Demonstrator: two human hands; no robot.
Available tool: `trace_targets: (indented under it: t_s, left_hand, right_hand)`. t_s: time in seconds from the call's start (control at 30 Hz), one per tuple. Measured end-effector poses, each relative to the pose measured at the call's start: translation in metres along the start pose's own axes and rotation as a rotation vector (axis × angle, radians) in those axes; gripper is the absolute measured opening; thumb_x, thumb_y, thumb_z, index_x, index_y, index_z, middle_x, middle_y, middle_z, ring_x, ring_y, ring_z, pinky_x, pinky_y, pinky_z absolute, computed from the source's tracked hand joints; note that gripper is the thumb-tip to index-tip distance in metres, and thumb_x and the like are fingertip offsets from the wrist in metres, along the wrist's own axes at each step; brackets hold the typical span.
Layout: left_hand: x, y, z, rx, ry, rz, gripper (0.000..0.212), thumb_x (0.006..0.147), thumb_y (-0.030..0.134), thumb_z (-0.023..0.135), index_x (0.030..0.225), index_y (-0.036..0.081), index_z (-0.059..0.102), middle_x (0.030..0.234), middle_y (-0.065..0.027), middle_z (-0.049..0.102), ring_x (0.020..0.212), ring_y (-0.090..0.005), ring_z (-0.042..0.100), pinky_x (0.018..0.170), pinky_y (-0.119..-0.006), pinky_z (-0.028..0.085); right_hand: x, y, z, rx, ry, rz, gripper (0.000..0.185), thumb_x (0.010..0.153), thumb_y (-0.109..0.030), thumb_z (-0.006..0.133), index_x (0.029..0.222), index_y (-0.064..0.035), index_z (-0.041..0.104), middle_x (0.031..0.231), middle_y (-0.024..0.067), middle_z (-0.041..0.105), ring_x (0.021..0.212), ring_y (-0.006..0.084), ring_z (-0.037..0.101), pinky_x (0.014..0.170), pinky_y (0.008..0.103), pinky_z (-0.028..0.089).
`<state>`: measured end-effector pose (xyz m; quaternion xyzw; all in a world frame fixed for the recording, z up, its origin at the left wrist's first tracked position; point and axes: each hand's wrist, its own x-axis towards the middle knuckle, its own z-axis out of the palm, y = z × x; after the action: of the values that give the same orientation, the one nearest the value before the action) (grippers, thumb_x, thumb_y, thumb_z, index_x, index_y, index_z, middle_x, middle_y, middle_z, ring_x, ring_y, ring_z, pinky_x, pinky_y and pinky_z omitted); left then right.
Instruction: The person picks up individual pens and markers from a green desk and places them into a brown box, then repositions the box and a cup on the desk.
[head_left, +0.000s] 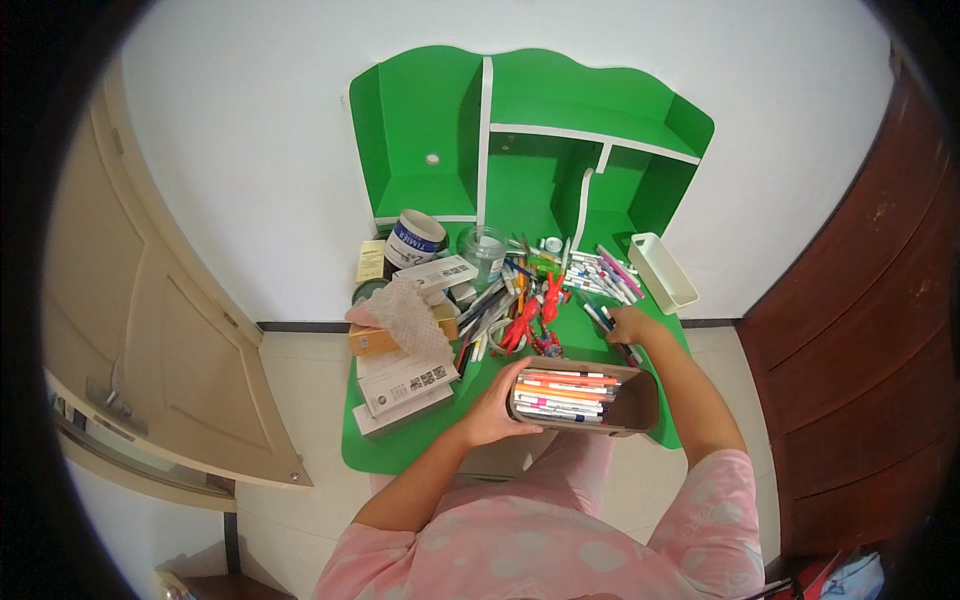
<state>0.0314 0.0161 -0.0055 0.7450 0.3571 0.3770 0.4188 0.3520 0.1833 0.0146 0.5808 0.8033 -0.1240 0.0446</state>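
Note:
My left hand (491, 405) grips the left end of a brown-grey plastic bin (637, 401) at the desk's front edge. Inside it, markers and pens (566, 395) lie side by side, mostly towards the left; its right end shows bare bottom. Over the desk's right side, my right hand (628, 328) is closed around a few dark pens (598, 313), whose ends stick out on both sides of the fingers. Beyond that hand lies a pile of white-barrelled markers (596, 276). Red toy figures (523, 324) rest left of it, beside a heap of pens and pencils (487, 307).
The green desk (405, 454) has a green shelf unit (427, 112) at its back. A cream bin (666, 274) stands back right. Boxes (409, 390), a mesh cloth (412, 319), a paper-wrapped roll (412, 240) and a clear jar (484, 255) crowd the left. Doors flank both sides.

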Motion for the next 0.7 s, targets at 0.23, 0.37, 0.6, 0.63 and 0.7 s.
trace_targets:
  t_s: [0.23, 0.37, 0.6, 0.63, 0.7]
  left_hand:
    - [-0.002, 0.001, 0.002, -0.011, 0.020, 0.020, 0.111, 0.057, 0.028, 0.089, 0.146, 0.012, 0.025, 0.143, -0.0166, 0.032, 0.133, -0.0337, 0.034, 0.110, -0.041, 0.030]
    - [-0.002, -0.004, 0.003, -0.067, 0.025, 0.044, 0.110, 0.057, 0.027, 0.089, 0.146, 0.013, 0.025, 0.144, -0.0165, 0.032, 0.134, -0.0334, 0.033, 0.111, -0.041, 0.029]
    - [-0.001, -0.001, 0.002, -0.011, 0.014, 0.034, 0.110, 0.057, 0.026, 0.089, 0.146, 0.013, 0.025, 0.144, -0.0165, 0.031, 0.134, -0.0335, 0.032, 0.111, -0.041, 0.029]
    - [-0.002, -0.001, 0.002, -0.007, 0.012, 0.028, 0.110, 0.058, 0.026, 0.089, 0.146, 0.013, 0.025, 0.144, -0.0165, 0.031, 0.134, -0.0336, 0.032, 0.111, -0.041, 0.029]
    - [-0.003, -0.001, 0.001, -0.005, 0.017, 0.030, 0.110, 0.058, 0.026, 0.089, 0.146, 0.013, 0.025, 0.144, -0.0164, 0.031, 0.135, -0.0336, 0.032, 0.111, -0.041, 0.029]
  right_hand:
    - [-0.029, -0.003, -0.025, 0.330, 0.329, 0.090, 0.033, 0.064, -0.025, 0.075, 0.082, -0.0004, 0.062, 0.075, 0.0173, 0.063, 0.070, 0.0289, 0.061, 0.065, 0.0399, 0.048]
    - [-0.049, -0.012, -0.029, 0.606, 0.439, 0.092, 0.024, 0.071, -0.018, 0.077, 0.079, -0.0040, 0.058, 0.068, 0.0046, 0.057, 0.066, 0.0147, 0.054, 0.061, 0.0326, 0.046]
    - [-0.062, -0.009, -0.002, 0.906, 0.536, 0.053, 0.014, 0.081, -0.016, 0.066, 0.084, -0.0026, 0.063, 0.071, 0.0014, 0.061, 0.066, 0.0103, 0.055, 0.063, 0.0286, 0.046]
    - [-0.064, -0.011, -0.002, 0.917, 0.485, 0.130, 0.016, 0.082, -0.018, 0.066, 0.084, -0.0024, 0.063, 0.070, 0.0017, 0.061, 0.065, 0.0101, 0.055, 0.062, 0.0287, 0.045]
    - [-0.066, -0.017, -0.003, 0.881, 0.457, 0.156, 0.018, 0.083, -0.020, 0.066, 0.085, -0.0025, 0.063, 0.069, 0.0025, 0.061, 0.063, 0.0104, 0.055, 0.060, 0.0294, 0.045]
